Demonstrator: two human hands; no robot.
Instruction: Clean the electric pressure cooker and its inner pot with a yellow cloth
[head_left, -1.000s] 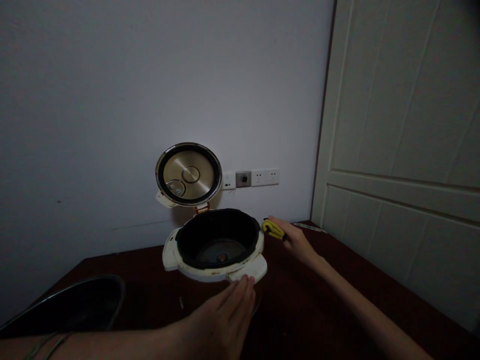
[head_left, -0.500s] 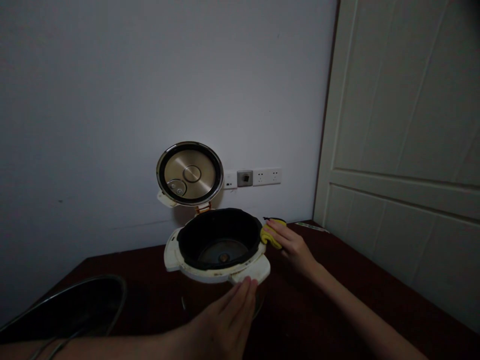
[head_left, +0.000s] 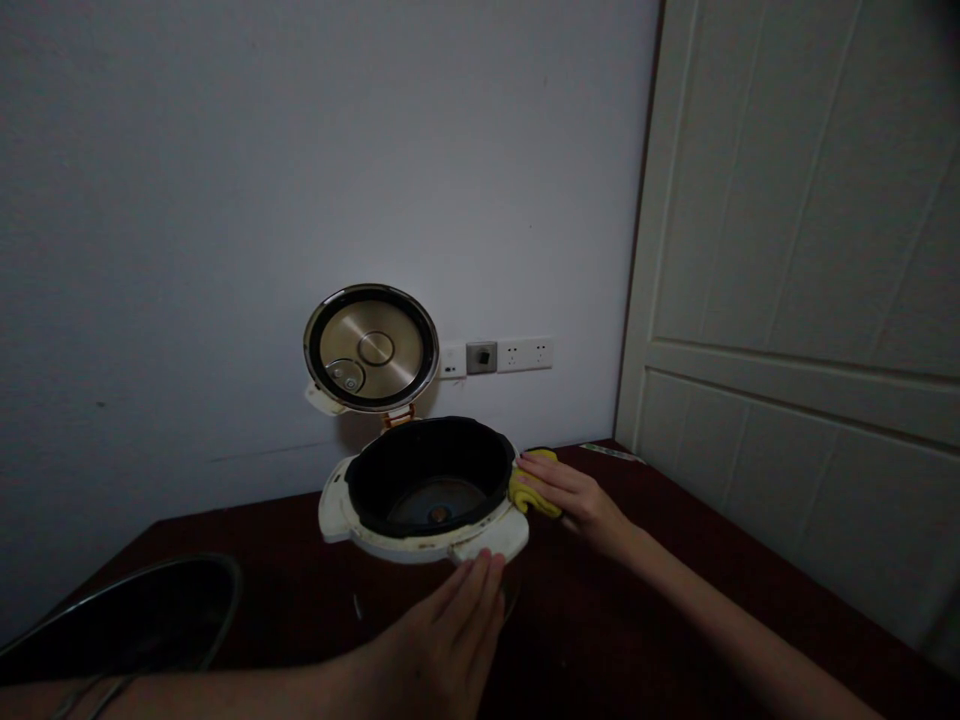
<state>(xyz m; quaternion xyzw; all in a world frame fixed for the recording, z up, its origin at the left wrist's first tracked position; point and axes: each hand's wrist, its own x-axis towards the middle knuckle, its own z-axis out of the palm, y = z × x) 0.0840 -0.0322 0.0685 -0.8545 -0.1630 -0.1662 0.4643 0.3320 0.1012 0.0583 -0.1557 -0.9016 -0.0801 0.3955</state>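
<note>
Yellow cloth (head_left: 527,502) now lower against stained white cooker rim (head_left: 405,547)

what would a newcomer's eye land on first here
Probably the shiny round lid, standing open near the wall behind the dark-lined cooker. Next, likely the bright yellow cloth, held by the right hand at the cooker's right edge. Below, the left hand has its fingertips at the white front handle.
</note>
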